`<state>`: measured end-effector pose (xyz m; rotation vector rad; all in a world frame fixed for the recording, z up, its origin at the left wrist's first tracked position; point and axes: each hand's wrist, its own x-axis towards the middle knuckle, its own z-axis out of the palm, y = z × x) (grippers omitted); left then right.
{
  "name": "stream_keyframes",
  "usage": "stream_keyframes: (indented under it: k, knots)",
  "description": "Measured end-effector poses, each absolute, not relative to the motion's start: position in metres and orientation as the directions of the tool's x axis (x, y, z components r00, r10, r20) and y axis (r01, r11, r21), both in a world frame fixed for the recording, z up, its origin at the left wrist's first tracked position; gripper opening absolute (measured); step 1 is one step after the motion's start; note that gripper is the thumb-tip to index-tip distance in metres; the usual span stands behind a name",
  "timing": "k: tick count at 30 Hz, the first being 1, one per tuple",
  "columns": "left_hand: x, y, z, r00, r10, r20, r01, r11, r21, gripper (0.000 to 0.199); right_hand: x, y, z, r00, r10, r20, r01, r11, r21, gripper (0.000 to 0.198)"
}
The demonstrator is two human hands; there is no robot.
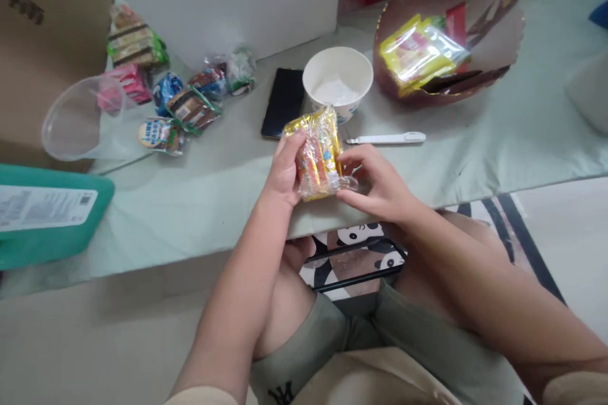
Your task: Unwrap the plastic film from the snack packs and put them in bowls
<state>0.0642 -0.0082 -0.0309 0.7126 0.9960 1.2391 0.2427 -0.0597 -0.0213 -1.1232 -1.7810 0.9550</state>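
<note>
In the head view, a snack pack (317, 158) in clear, crinkled plastic is held over the table's front edge. Gold-yellow and red wrappers show through the film. My left hand (286, 168) grips its left side, thumb across the front. At the right edge, the fingers and thumb of my right hand (373, 183) are curled around a loose bit of film. Just behind the pack stands a white paper bowl (338, 76) with something whitish inside. A slim white-handled knife (392, 138) lies right of the bowl, and a black phone (284, 101) lies to its left.
Several wrapped snacks (194, 107) lie at the left near a clear plastic cup (90, 120) on its side. A green container (52, 218) is at the left edge. At the right, a scalloped pinkish bowl (446, 98) holds yellow packets. Cardboard (47, 69) and a white box (223, 0) stand behind.
</note>
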Motion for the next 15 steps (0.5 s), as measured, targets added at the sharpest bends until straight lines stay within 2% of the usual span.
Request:
stream_keyframes:
  k: [2, 5, 7, 11, 13, 15]
  knots:
    - [0.066, -0.011, -0.032, 0.045, 0.964, -0.263, -0.44, 0.255, 0.861, 0.052, 0.24, -0.058, -0.022, -0.305, 0.924, 0.23, 0.394, 0.342, -0.853, 0.017]
    - [0.065, -0.015, -0.029, 0.003, 0.963, -0.268, -0.44, 0.242, 0.865, 0.055, 0.24, -0.053, -0.023, -0.294, 0.934, 0.204, 0.435, 0.321, -0.841, 0.016]
    - [0.064, -0.016, -0.027, -0.022, 0.968, -0.251, -0.427, 0.217, 0.878, 0.054, 0.245, -0.05, -0.022, -0.197, 0.956, 0.219, 0.522, 0.291, -0.802, 0.015]
    - [0.06, -0.017, -0.024, -0.028, 0.97, -0.242, -0.445, 0.205, 0.872, 0.052, 0.264, -0.045, -0.019, 0.025, 0.973, 0.228, 0.812, 0.114, -0.573, 0.023]
    - [0.058, -0.017, -0.023, -0.043, 0.974, -0.223, -0.441, 0.182, 0.879, 0.051, 0.272, -0.044, -0.02, 0.068, 0.982, 0.176, 0.884, 0.022, -0.466, 0.03]
    - [0.055, -0.016, -0.021, -0.082, 0.975, -0.208, -0.434, 0.153, 0.888, 0.048, 0.278, -0.043, -0.023, 0.092, 0.987, 0.129, 0.91, -0.031, -0.414, 0.028]
